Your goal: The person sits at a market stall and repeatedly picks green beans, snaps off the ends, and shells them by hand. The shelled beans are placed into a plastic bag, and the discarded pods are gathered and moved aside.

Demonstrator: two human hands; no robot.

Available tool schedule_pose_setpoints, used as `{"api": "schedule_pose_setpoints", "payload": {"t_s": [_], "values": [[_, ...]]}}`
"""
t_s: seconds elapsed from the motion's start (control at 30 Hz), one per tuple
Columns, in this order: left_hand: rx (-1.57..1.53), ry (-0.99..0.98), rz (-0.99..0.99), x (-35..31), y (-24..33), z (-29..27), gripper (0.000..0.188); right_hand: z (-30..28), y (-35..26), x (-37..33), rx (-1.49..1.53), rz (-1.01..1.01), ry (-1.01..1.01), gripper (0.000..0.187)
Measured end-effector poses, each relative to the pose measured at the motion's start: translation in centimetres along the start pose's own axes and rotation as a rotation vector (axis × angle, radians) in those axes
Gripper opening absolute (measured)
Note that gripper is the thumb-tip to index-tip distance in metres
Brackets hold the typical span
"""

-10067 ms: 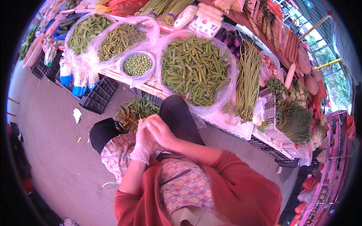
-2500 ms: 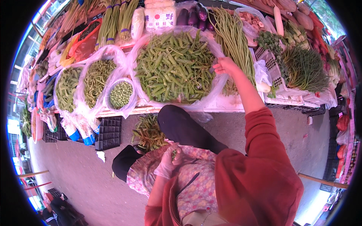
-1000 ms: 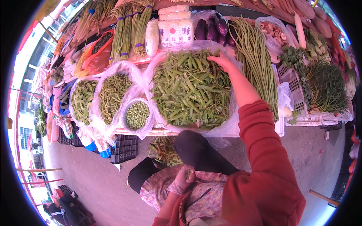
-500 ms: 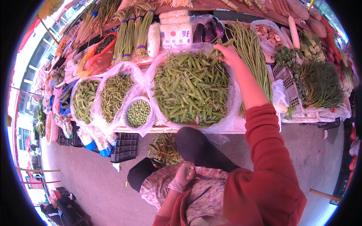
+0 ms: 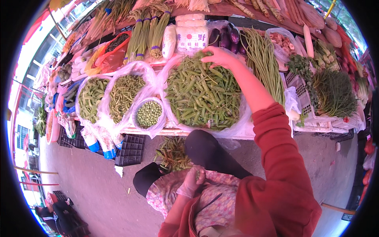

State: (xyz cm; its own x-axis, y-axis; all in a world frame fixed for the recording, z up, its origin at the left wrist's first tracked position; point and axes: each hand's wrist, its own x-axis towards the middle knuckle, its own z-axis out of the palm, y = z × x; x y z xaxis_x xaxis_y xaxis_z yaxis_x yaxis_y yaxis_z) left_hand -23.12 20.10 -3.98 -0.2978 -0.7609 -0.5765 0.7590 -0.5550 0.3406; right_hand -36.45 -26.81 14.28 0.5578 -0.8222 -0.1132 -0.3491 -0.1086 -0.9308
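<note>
My right hand [image 5: 220,58] reaches over the far edge of a broad heap of green pea pods [image 5: 203,93]. Its fingers curl round some pods at the top of the heap, partly hidden by the hand. Low in front of me, over a flowered apron [image 5: 219,193], my left hand [image 5: 192,181] is closed with something green showing between its fingers, seemingly shelled peas. It wears a thin clear glove. A round tub of shelled green peas [image 5: 149,114] stands left of the heap, inside a plastic bag.
Two bags of smaller green pods [image 5: 125,93] lie to the left. Eggplants [image 5: 229,37], white packages [image 5: 192,33] and long beans [image 5: 262,65] line the back. A black crate [image 5: 130,150] and a pile of empty-looking pods [image 5: 173,153] are below the stall's edge.
My right hand has moved left along the far edge of the pod heap. My left hand stays closed over the apron. The view has shifted slightly.
</note>
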Motion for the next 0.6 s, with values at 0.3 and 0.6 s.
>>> {"api": "schedule_pose_setpoints", "payload": {"t_s": [0.3,0.6], "values": [[0.0,0.061,-0.005,0.1,0.3,0.2,0.035,-0.6,-1.8,-0.6,-0.298,0.051,0.034,0.044],[0.025,0.083,0.018,0.1,0.2,0.1,0.032,-1.7,1.6,-1.0,-0.612,-0.183,-0.092,0.039]]}}
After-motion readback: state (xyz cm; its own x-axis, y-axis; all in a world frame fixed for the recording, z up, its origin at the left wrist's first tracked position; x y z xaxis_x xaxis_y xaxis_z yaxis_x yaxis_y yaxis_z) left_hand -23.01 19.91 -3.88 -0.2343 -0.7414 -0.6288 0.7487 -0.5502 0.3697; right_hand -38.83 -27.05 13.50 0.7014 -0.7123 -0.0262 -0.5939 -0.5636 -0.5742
